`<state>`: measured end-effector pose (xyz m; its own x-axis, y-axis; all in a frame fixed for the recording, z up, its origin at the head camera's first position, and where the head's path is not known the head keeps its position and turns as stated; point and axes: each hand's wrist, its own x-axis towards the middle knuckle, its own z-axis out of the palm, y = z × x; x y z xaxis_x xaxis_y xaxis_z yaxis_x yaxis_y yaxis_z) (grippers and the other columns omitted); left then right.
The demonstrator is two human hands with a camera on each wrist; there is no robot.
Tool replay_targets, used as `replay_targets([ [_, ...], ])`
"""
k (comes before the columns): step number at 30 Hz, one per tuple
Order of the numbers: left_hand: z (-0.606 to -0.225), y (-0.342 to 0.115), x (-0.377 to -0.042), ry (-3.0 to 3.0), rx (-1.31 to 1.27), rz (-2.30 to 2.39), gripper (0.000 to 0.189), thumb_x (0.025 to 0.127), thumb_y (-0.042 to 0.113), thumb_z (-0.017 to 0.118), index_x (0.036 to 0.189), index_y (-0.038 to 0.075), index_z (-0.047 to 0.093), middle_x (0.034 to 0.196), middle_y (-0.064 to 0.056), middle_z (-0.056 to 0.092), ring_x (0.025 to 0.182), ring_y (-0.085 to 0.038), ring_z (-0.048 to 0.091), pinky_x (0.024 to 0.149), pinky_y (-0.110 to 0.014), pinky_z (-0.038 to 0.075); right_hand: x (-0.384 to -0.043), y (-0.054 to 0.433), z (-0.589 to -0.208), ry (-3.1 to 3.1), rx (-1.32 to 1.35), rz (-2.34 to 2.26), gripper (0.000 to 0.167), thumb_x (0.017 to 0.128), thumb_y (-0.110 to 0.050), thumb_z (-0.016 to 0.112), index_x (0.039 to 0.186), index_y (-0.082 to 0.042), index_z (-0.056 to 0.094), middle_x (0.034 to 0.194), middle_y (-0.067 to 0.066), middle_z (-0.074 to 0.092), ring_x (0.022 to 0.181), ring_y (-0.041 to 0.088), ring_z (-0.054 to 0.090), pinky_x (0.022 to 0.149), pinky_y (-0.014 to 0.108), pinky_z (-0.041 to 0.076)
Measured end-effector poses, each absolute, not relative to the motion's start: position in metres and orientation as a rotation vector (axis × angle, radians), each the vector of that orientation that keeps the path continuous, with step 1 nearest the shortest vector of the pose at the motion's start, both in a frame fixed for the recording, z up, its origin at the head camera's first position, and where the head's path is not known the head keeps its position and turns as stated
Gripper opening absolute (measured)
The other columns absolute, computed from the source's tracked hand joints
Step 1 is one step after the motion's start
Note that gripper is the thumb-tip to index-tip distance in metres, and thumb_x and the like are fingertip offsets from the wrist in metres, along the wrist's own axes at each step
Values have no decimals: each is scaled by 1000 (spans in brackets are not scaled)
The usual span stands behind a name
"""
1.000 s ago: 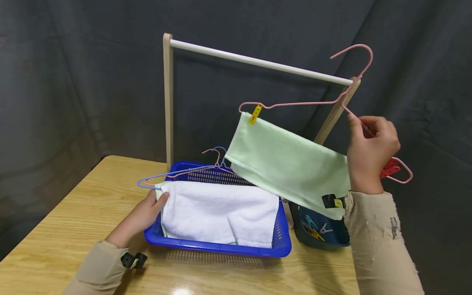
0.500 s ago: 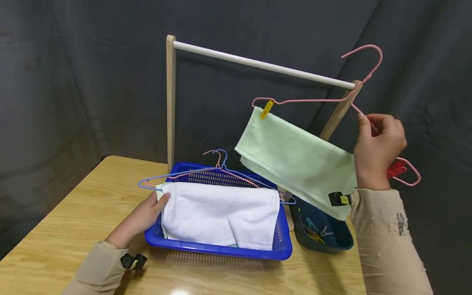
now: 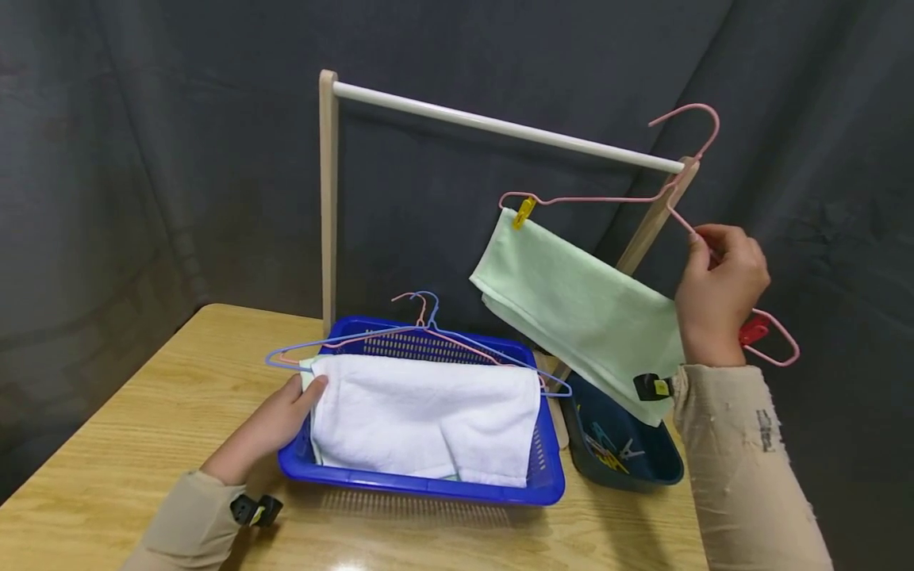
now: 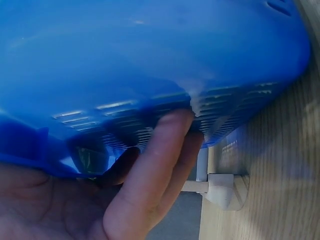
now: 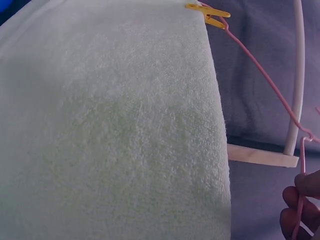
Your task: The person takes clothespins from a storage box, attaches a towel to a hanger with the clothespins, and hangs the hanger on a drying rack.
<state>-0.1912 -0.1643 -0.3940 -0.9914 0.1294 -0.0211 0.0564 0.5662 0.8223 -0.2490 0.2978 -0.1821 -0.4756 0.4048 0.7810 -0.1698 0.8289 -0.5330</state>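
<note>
My right hand (image 3: 723, 293) pinches one arm of a pink wire clothes hanger (image 3: 593, 199) in front of the rack's right end. From it hangs a folded pale green towel (image 3: 578, 305), tilted down to the right. A yellow clothespin (image 3: 524, 212) fastens its left corner and a red clothespin (image 3: 754, 329) sits near the hanger's right end. My left hand (image 3: 282, 412) grips the left side of a blue plastic basket (image 4: 150, 55), thumb over the rim against a white towel (image 3: 421, 412), fingers along the slotted outer wall. The right wrist view is mostly green towel.
A rack with a white bar (image 3: 500, 125) and wooden posts stands behind the basket. Blue (image 3: 489, 350) and pink hangers lie across the basket with the white towel. Right of it, a dark bin (image 3: 628, 480) holds several clothespins. The wooden table (image 3: 93, 444) extends left.
My right hand carried the hanger and green towel a little right, then back left and slightly down. My left hand and the basket stay almost where they were.
</note>
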Motion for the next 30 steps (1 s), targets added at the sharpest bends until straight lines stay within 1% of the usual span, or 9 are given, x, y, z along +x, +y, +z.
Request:
replay_targets([
  [3, -394, -165, -191, 2708, 161, 1418, 59, 112, 41, 30, 139, -12, 38, 129, -33, 52, 125, -45, 50, 102, -60, 41, -249, 299, -186, -1976, -175, 696, 29, 105, -25, 57, 124, -8, 71, 117, 11, 66, 94, -8, 42, 84, 20, 40],
  [6, -394, -166, -190, 2706, 161, 1419, 60, 112, 41, 29, 140, -12, 37, 131, -34, 51, 127, -47, 49, 103, -61, 40, -249, 298, -190, -1997, -171, 711, 27, 106, -20, 56, 125, -9, 70, 119, 10, 66, 98, 0, 48, 84, 19, 41],
  [8, -394, -167, -190, 2708, 158, 1417, 61, 112, 41, 29, 141, -12, 36, 132, -35, 51, 128, -48, 48, 104, -62, 39, -250, 297, -193, -1997, -137, 702, 25, 106, -14, 55, 124, -7, 70, 117, 13, 67, 99, 6, 51, 83, 19, 40],
  [11, -394, -167, -190, 2712, 155, 1416, 61, 112, 41, 29, 141, -12, 36, 132, -35, 51, 127, -48, 48, 104, -62, 39, -251, 296, -195, -1976, -76, 680, 23, 105, -7, 53, 119, -3, 70, 111, 17, 68, 95, 14, 52, 81, 21, 35],
  [14, -394, -167, -189, 2706, 158, 1423, 62, 112, 41, 28, 142, -13, 36, 134, -36, 50, 129, -50, 47, 105, -63, 38, -252, 296, -196, -1961, -43, 661, 23, 103, -1, 51, 116, 0, 70, 107, 20, 69, 93, 17, 52, 82, 24, 33],
  [17, -395, -166, -188, 2699, 161, 1430, 63, 112, 42, 28, 143, -13, 35, 135, -36, 49, 131, -51, 45, 106, -64, 37, -252, 298, -199, -1981, -65, 675, 24, 104, -1, 51, 117, -2, 71, 109, 18, 69, 93, 16, 51, 83, 25, 34],
  [21, -397, -166, -189, 2702, 181, 1447, 61, 112, 42, 29, 142, -11, 37, 132, -35, 52, 128, -48, 48, 104, -63, 38, -252, 300, -202, -2029, -106, 701, 27, 104, -2, 49, 120, -5, 71, 112, 15, 68, 95, 14, 49, 84, 26, 34],
  [25, -397, -165, -189, 2704, 204, 1469, 59, 112, 40, 29, 141, -10, 39, 130, -33, 54, 125, -45, 49, 103, -62, 40, -253, 301, -206, -2044, -100, 703, 28, 104, 0, 48, 120, -5, 70, 113, 16, 68, 98, 20, 52, 84, 27, 35],
  [30, -397, -164, -189, 2702, 207, 1462, 60, 112, 41, 29, 142, -11, 37, 133, -35, 52, 128, -48, 48, 104, -63, 38, -254, 301, -212, -2043, -60, 693, 28, 102, 4, 47, 118, -1, 70, 112, 18, 68, 99, 27, 54, 84, 30, 35],
])
